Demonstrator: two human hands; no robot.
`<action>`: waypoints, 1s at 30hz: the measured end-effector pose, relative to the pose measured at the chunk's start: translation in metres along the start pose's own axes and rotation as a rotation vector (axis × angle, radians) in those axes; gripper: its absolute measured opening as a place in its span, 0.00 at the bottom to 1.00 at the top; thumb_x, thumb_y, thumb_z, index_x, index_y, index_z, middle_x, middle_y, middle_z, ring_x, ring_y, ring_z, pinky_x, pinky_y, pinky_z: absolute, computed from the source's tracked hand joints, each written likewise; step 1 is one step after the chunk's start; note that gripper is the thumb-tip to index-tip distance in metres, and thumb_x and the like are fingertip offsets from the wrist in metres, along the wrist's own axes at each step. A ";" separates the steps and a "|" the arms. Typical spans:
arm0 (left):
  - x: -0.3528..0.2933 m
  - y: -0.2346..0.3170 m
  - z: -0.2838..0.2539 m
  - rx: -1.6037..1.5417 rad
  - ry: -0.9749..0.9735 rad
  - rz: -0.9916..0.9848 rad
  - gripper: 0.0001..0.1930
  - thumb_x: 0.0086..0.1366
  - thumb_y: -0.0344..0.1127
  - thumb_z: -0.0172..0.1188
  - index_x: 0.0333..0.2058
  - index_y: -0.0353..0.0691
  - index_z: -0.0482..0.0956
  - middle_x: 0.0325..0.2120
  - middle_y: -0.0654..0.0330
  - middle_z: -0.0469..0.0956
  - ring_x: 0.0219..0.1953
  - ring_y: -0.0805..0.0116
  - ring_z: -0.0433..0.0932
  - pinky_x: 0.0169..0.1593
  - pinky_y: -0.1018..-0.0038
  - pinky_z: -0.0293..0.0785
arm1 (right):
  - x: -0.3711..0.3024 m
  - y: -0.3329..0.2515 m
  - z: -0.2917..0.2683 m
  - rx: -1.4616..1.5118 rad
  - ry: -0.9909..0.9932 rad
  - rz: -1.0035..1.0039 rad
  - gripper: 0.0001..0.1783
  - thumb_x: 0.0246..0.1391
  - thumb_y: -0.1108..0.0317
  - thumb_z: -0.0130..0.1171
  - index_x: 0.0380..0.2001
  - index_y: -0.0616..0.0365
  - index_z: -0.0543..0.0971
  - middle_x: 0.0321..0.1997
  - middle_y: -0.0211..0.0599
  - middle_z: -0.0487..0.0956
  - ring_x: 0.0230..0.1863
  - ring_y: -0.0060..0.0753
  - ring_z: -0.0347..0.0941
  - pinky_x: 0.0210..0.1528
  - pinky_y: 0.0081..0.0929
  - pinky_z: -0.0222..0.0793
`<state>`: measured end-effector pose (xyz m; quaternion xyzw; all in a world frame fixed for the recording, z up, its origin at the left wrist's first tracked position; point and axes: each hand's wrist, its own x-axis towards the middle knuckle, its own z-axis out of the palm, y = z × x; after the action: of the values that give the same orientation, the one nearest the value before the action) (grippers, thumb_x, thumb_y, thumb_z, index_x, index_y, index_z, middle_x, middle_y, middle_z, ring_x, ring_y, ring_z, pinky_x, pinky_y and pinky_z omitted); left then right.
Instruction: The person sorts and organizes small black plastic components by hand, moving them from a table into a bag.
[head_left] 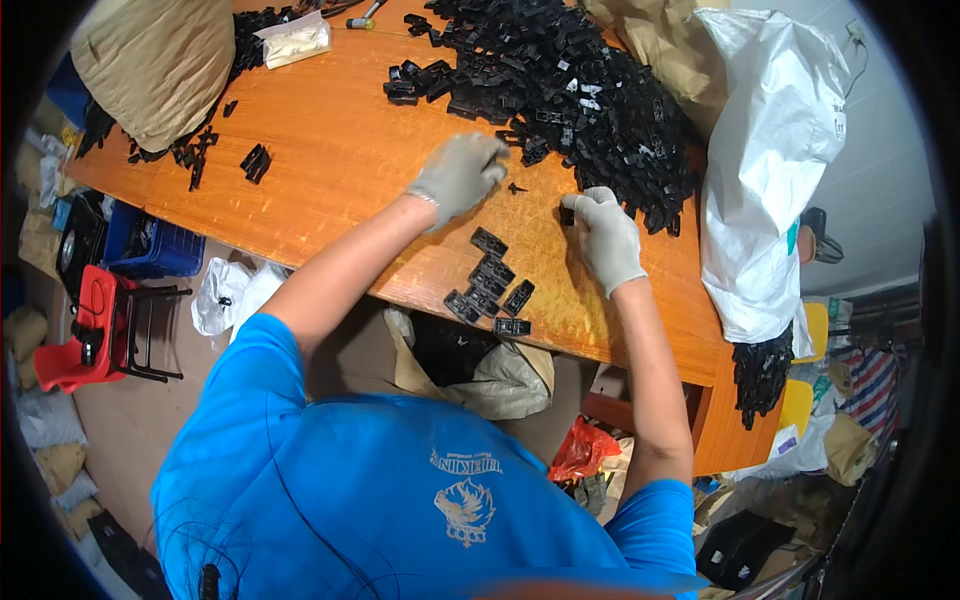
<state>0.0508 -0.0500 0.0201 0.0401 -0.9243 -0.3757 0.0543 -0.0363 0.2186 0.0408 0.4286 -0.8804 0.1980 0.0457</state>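
Both my hands wear pale grey gloves. My left hand (460, 178) is above the table by the near edge of a large heap of black plastic parts (560, 100); its fingers look half curled and are smeared by motion. Just beside its fingertips lies a small black pronged piece (516, 188). My right hand (606, 238) is closed, with a black plastic part (567, 214) between thumb and fingers, low over the tabletop. Between my forearms, near the front edge, lies a cluster of similar rectangular black parts (490, 275), several touching one another.
The orange wooden table (330, 130) also carries a brown sack (155, 70), a small white packet (295, 42) and a marker pen (365, 15). A white sack (770, 170) stands at the right edge. Below are an open sack (500, 380), a red chair (95, 325) and a blue crate (155, 240).
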 end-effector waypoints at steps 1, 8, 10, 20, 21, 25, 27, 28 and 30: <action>0.014 -0.007 0.006 0.148 0.188 0.031 0.13 0.72 0.37 0.64 0.51 0.43 0.87 0.53 0.52 0.83 0.60 0.50 0.79 0.63 0.56 0.77 | 0.004 0.003 0.002 -0.117 0.036 -0.071 0.11 0.62 0.69 0.66 0.47 0.47 0.88 0.53 0.44 0.83 0.51 0.51 0.84 0.53 0.46 0.81; 0.048 -0.015 0.012 0.397 0.155 -0.010 0.11 0.72 0.39 0.65 0.48 0.43 0.87 0.52 0.53 0.82 0.59 0.51 0.79 0.62 0.55 0.78 | 0.012 0.008 0.017 -0.148 -0.207 -0.003 0.11 0.61 0.64 0.70 0.47 0.44 0.87 0.48 0.41 0.81 0.47 0.52 0.84 0.48 0.49 0.82; 0.033 -0.011 0.013 0.419 0.136 -0.016 0.10 0.71 0.39 0.66 0.46 0.43 0.86 0.50 0.52 0.83 0.57 0.49 0.81 0.59 0.54 0.79 | 0.006 0.002 0.019 -0.167 -0.203 0.032 0.11 0.60 0.61 0.71 0.45 0.47 0.87 0.48 0.42 0.81 0.46 0.52 0.84 0.47 0.49 0.82; -0.037 0.027 0.014 0.290 0.023 -0.074 0.13 0.71 0.40 0.63 0.52 0.45 0.82 0.41 0.49 0.86 0.46 0.43 0.85 0.50 0.50 0.81 | -0.020 -0.026 0.037 -0.103 -0.068 0.087 0.17 0.59 0.52 0.72 0.40 0.54 0.87 0.44 0.48 0.84 0.45 0.54 0.85 0.46 0.52 0.80; -0.036 0.024 0.011 0.323 0.102 -0.003 0.14 0.70 0.38 0.64 0.53 0.45 0.82 0.43 0.50 0.85 0.49 0.44 0.84 0.52 0.50 0.81 | -0.022 -0.024 0.038 -0.104 -0.069 0.088 0.17 0.59 0.52 0.72 0.40 0.54 0.87 0.44 0.48 0.84 0.45 0.54 0.85 0.46 0.52 0.80; -0.027 0.003 0.001 0.371 0.114 0.143 0.18 0.67 0.34 0.68 0.56 0.45 0.83 0.49 0.51 0.82 0.56 0.47 0.80 0.59 0.53 0.78 | -0.022 -0.028 0.034 -0.010 -0.132 0.158 0.17 0.60 0.55 0.72 0.45 0.55 0.87 0.47 0.51 0.85 0.50 0.57 0.83 0.51 0.51 0.80; -0.022 -0.003 0.000 0.358 0.051 0.152 0.18 0.67 0.34 0.68 0.55 0.44 0.84 0.50 0.50 0.82 0.56 0.47 0.80 0.60 0.53 0.78 | -0.019 -0.027 0.035 0.044 -0.088 0.153 0.17 0.61 0.57 0.71 0.47 0.56 0.87 0.48 0.52 0.85 0.52 0.58 0.82 0.54 0.50 0.79; -0.020 -0.005 0.002 0.322 0.014 0.120 0.17 0.66 0.34 0.69 0.54 0.43 0.85 0.50 0.50 0.82 0.56 0.47 0.80 0.61 0.55 0.77 | -0.013 -0.030 0.034 0.067 -0.099 0.141 0.16 0.62 0.58 0.70 0.48 0.56 0.86 0.49 0.53 0.85 0.53 0.59 0.82 0.56 0.49 0.78; -0.019 -0.011 0.006 0.287 -0.026 0.084 0.17 0.66 0.34 0.70 0.53 0.43 0.85 0.50 0.50 0.82 0.56 0.47 0.80 0.62 0.56 0.77 | -0.001 -0.037 0.035 0.094 -0.113 0.129 0.16 0.62 0.60 0.69 0.49 0.57 0.86 0.49 0.54 0.84 0.53 0.60 0.81 0.58 0.49 0.77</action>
<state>0.0693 -0.0515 0.0068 0.0038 -0.9700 -0.2374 0.0517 -0.0035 0.1851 0.0196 0.3832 -0.8970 0.2173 -0.0371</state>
